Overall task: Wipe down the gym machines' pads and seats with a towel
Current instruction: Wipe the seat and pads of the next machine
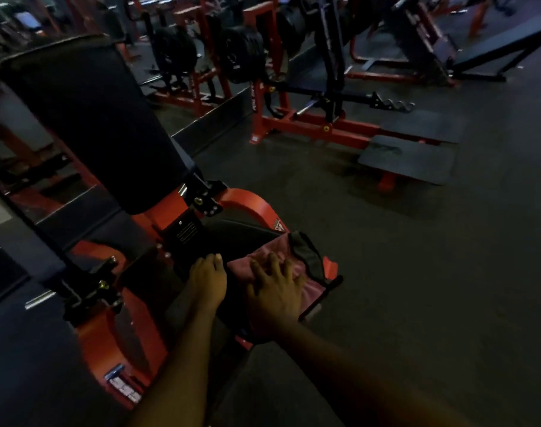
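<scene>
The gym was dim, colours muddy and grainy. My left hand (207,280) and right hand (275,291) looked soft with blur; the far machines (294,118) smeared, and straight lines bowed toward the edges.

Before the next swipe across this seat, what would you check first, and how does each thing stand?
1. Towel under the wiping hand: ok. The right hand presses flat, fingers spread, on the pink towel.
2. Towel on the surface to be cleaned: ok. It lies on the black seat.
3. Path clear to the left: not ok. The left hand rests on the seat right beside the towel.
4. Seat already clean: cannot tell, the picture is too dark.
5. Back pad wiped: cannot tell.
</scene>
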